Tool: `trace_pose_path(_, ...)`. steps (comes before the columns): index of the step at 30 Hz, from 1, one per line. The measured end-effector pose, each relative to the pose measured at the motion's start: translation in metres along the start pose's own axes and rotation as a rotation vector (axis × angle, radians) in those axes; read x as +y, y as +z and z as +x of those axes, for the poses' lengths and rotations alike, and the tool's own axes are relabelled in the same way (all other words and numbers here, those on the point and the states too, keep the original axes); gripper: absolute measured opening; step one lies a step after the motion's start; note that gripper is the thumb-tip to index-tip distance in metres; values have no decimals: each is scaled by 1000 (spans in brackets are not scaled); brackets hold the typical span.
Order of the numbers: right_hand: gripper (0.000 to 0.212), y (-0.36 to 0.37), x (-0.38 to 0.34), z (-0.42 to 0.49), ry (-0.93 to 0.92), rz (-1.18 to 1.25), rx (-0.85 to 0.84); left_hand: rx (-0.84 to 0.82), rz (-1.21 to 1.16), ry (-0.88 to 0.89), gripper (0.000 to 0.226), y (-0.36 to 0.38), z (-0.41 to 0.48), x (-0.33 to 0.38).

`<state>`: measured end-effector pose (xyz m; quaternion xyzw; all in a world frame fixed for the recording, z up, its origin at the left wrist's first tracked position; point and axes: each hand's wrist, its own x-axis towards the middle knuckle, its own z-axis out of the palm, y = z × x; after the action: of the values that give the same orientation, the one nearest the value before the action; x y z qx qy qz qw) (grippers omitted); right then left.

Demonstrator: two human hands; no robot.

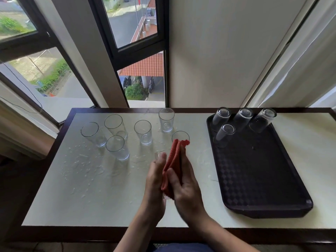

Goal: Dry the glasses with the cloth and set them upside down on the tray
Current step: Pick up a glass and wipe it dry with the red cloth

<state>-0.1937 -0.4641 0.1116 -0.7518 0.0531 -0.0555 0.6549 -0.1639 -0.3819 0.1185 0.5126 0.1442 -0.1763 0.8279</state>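
The left grip (156, 179) is wrapped round the held glass (160, 154), its fingers curled over the glass's left side. The right grip (185, 188) pinches the red cloth (174, 159), thumb on the near face and fingers behind, and presses it against the glass's right side. The hands hover above the table (91, 206).

Only 2 parts of the glass show: a clear end by the left fingertips at 12 o'clock and a clear edge under the cloth at 6 o'clock. Its long axis therefore runs near to far, from 6 to 12. I cannot tell which end is the mouth.

The coming move turns on this: the tray (263, 179) lies at 3 o'clock from the hands, on the right grip's side, while the glass sits in the left grip. In my judgement, the glass must either cross rightward over the cloth hand or change hands, and it must be tipped from lying to mouth-down.

The tray's nearer floor is bare. Its far end, at about 2 o'clock, holds 4 inverted glasses (225, 133).

Water drops (81, 164) lie on the table at 9 to 10 o'clock. Beyond them, from 10 to 12 o'clock, stand 6 upright glasses (143, 131), and the nearest glass (181, 136) is just behind the cloth's tip.
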Motion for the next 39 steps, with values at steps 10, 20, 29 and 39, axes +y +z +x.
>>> trace_pose_path(10, 68, 3, -5, -4, 68, 140, 24, -67, 78, 29, 60, -3, 6, 16)
trace_pose_path(20, 65, -1, -13, 5, 129, 198, -5, -13, 28, -7, 81, 6, 1, 9)
trace_pose_path(29, 50, -12, -15, 38, 244, 354, 2, 13, 186, 23, 58, 15, -3, 10)
trace_pose_path(39, 63, -14, -16, 35, 429, 349, -42, 95, 160, 68, 62, 11, -4, 8)
